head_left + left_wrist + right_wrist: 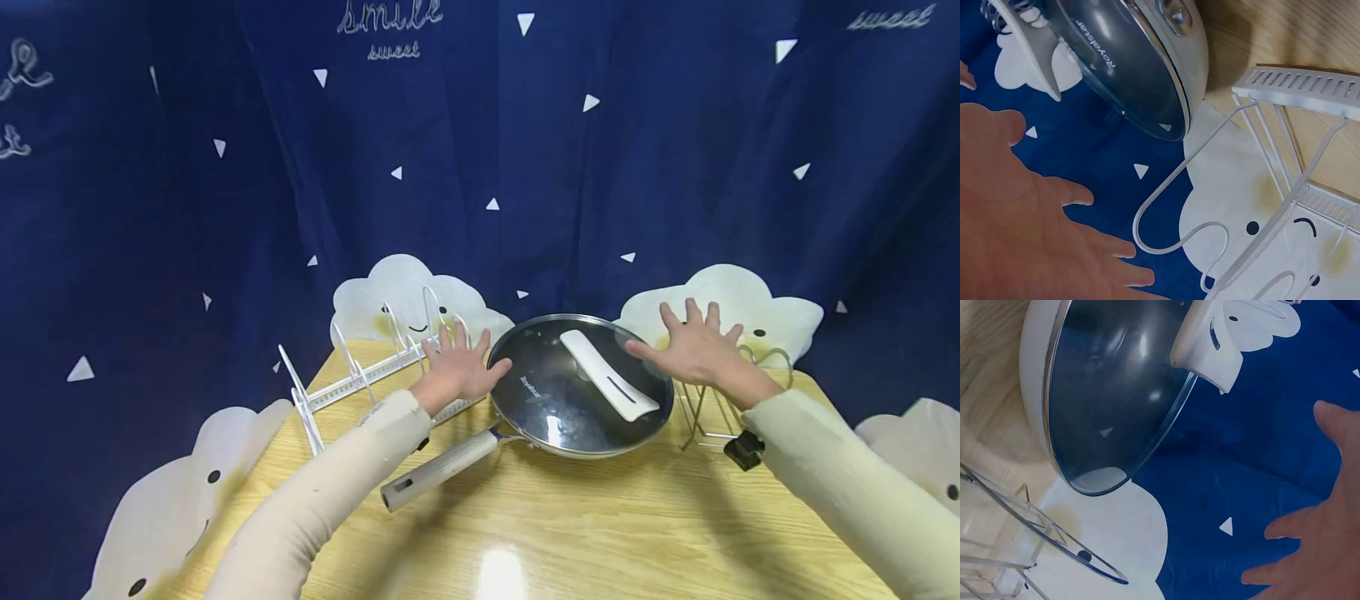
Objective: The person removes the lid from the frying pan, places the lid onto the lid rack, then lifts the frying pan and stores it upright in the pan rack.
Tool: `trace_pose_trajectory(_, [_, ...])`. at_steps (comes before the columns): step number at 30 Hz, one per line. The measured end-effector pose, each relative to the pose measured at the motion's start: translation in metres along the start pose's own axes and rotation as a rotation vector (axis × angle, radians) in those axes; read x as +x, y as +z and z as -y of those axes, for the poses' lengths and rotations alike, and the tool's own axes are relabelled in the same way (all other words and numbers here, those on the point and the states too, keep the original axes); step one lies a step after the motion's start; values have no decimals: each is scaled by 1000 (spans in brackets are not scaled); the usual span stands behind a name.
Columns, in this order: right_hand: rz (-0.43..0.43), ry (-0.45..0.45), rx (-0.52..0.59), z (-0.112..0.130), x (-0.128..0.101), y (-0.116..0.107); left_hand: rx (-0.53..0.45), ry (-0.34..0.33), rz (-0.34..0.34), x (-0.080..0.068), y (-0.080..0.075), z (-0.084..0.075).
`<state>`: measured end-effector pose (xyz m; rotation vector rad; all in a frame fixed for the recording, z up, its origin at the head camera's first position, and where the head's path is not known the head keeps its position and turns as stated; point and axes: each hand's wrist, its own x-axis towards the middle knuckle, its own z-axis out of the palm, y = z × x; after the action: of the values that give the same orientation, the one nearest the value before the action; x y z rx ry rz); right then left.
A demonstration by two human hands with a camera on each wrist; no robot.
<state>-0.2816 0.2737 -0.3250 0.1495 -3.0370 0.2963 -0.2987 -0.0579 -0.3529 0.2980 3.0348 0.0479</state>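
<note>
Both hands hover with fingers spread wide and hold nothing. In the head view my left hand (456, 372) is left of a frying pan (442, 473), above a white wire rack (390, 364). My right hand (697, 346) is at the pan's right side, over a thin metal wire rack (705, 421). A dark glass lid (540, 392) with a metal rim covers the pan, and a long white handle (609, 375) lies across its top. The left wrist view shows the lid (1122, 69) and the white rack (1304, 94) beyond the spread fingers.
A light wooden table (600, 517) carries everything. The pan's pale handle points toward the near left. Behind stands a dark blue curtain (480, 125) with white triangles and smiling cloud shapes (405, 287) along its lower part.
</note>
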Motion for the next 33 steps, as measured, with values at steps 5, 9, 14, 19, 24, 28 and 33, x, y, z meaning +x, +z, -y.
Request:
trace_pose_trajectory(5, [-70, -77, 43, 3, 0, -2, -17, 58, -69, -5, -7, 5])
trace_pose_trajectory(9, [-107, -144, 97, 5, 1, -1, -28, 139, -139, -14, -12, 11])
trace_pose_trajectory(14, [-134, -223, 155, 6, -1, 2, 8, 237, -171, -26, -10, 21])
trace_pose_trajectory(19, [-105, -268, 225, 4, -7, 6, -6, 286, -61, -36, 2, 27])
trace_pose_trajectory(24, [-40, -240, 251, 2, -12, 15, -48, 287, 105, -48, 17, 32])
trace_pose_trajectory(28, [15, -214, 301, 0, -15, 23, -103, 289, 166, -56, 29, 35])
trace_pose_trajectory(33, [106, -180, 443, -1, -20, 35, -217, 268, 233, -66, 43, 38])
